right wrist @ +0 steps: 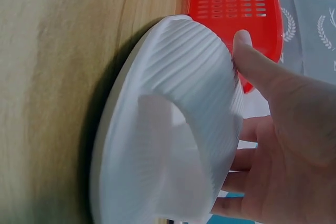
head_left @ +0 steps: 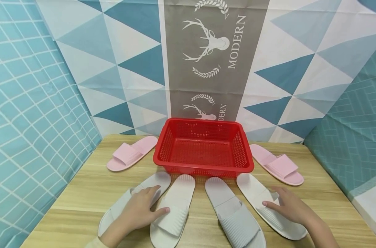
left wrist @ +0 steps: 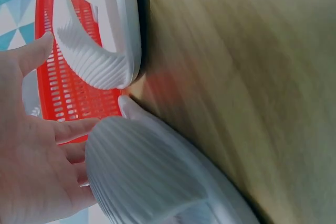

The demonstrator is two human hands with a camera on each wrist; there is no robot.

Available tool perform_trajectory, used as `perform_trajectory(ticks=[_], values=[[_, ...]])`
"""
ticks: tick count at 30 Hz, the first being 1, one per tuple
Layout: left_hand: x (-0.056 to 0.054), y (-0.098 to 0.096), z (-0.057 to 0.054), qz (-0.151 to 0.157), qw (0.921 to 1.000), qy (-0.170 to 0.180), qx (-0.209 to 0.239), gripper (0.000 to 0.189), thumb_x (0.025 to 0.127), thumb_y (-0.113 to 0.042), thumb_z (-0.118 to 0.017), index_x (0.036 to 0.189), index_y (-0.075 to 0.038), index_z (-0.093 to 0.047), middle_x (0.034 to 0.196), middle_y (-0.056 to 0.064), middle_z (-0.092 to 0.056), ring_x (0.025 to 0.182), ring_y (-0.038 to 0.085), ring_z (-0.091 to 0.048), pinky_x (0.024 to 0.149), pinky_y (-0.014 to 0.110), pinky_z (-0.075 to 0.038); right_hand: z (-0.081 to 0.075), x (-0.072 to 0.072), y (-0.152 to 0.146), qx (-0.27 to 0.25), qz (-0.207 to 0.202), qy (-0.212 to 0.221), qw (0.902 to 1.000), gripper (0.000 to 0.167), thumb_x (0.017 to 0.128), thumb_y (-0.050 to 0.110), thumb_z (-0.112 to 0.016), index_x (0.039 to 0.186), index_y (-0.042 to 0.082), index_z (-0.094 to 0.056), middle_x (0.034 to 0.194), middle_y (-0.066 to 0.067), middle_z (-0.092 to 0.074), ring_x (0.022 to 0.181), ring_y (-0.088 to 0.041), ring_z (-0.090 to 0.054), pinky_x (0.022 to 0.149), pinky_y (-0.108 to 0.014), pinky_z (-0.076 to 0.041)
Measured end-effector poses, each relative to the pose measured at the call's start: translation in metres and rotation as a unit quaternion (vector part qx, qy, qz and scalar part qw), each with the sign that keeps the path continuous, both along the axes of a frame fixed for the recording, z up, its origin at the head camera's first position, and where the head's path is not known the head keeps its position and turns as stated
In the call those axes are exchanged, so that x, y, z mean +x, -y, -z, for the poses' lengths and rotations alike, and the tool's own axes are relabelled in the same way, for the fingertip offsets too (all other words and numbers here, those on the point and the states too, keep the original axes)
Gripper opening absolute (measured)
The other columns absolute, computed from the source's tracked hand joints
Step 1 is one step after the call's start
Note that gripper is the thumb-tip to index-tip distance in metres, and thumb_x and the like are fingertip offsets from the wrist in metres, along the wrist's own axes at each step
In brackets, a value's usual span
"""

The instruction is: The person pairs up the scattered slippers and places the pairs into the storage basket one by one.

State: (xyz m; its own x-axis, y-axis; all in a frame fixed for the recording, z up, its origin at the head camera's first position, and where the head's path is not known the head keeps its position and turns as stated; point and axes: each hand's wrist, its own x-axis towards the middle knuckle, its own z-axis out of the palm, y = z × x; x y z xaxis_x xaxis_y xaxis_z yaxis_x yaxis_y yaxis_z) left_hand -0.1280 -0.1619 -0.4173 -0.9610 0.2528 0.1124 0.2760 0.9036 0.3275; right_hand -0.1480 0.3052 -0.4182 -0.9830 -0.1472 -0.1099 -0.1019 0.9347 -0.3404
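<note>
In the head view my left hand is over a grey slipper, its thumb reaching across to the white slipper beside it. The left wrist view shows these fingers fairly straight, next to the grey slipper's ribbed strap. My right hand is above the outer white slipper; in the right wrist view its spread thumb and fingers lie along the ribbed strap. Whether they touch it I cannot tell. Another grey slipper lies left of that white one.
A red plastic basket with perforated sides stands behind the slippers, nothing inside it. Pink slippers lie at its left and right. The wooden tabletop ends at patterned cloth walls.
</note>
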Motion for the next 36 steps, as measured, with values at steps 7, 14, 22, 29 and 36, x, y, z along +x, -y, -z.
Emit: perform_trajectory(ticks=[7, 14, 22, 29, 36], values=[[0.006, -0.011, 0.003, 0.004, 1.0, -0.007, -0.005, 0.084, 0.073, -0.065, -0.068, 0.124, 0.002, -0.058, 0.112, 0.018, -0.067, 0.103, 0.035, -0.064, 0.089, 0.048, -0.052, 0.001, 0.004, -0.001, -0.006, -0.013, -0.013, 0.9998, 0.078, 0.082, 0.055, -0.067, 0.129, -0.005, -0.051, 0.126, -0.029, -0.057, 0.117, -0.049, -0.053, 0.09, -0.063, -0.046], [0.014, -0.021, 0.002, 0.009, 0.9994, -0.028, -0.018, 0.086, 0.072, -0.065, -0.068, 0.12, 0.004, -0.059, 0.107, 0.019, -0.067, 0.096, 0.034, -0.064, 0.084, 0.048, -0.053, 0.003, 0.006, -0.002, -0.001, -0.011, -0.012, 0.9999, 0.086, 0.075, 0.058, -0.071, 0.131, -0.005, -0.05, 0.127, -0.03, -0.056, 0.116, -0.049, -0.053, 0.09, -0.063, -0.046], [0.017, -0.027, 0.0, -0.008, 0.9991, -0.019, -0.038, 0.081, 0.073, -0.065, -0.067, 0.115, 0.004, -0.061, 0.098, 0.016, -0.067, 0.086, 0.03, -0.064, 0.077, 0.046, -0.054, 0.001, 0.006, -0.002, 0.005, -0.006, 0.005, 1.0, 0.094, 0.072, 0.06, -0.073, 0.135, -0.003, -0.045, 0.13, -0.031, -0.053, 0.116, -0.047, -0.053, 0.089, -0.063, -0.047], [0.018, -0.034, -0.002, -0.017, 0.9989, 0.028, -0.035, 0.086, 0.074, -0.066, -0.067, 0.117, 0.008, -0.059, 0.091, 0.017, -0.069, 0.083, 0.03, -0.066, 0.074, 0.046, -0.055, 0.001, 0.007, -0.005, 0.006, -0.003, -0.001, 1.0, 0.099, 0.069, 0.056, -0.078, 0.133, -0.012, -0.044, 0.13, -0.035, -0.051, 0.118, -0.051, -0.051, 0.092, -0.063, -0.045], [0.021, -0.042, -0.001, -0.03, 0.9973, 0.008, -0.066, 0.085, 0.07, -0.07, -0.066, 0.107, 0.006, -0.06, 0.081, 0.013, -0.065, 0.075, 0.027, -0.062, 0.069, 0.043, -0.053, 0.006, 0.009, -0.006, 0.016, 0.004, 0.001, 0.9999, 0.112, 0.066, 0.055, -0.08, 0.13, -0.025, -0.034, 0.128, -0.045, -0.045, 0.118, -0.057, -0.047, 0.095, -0.064, -0.043]])
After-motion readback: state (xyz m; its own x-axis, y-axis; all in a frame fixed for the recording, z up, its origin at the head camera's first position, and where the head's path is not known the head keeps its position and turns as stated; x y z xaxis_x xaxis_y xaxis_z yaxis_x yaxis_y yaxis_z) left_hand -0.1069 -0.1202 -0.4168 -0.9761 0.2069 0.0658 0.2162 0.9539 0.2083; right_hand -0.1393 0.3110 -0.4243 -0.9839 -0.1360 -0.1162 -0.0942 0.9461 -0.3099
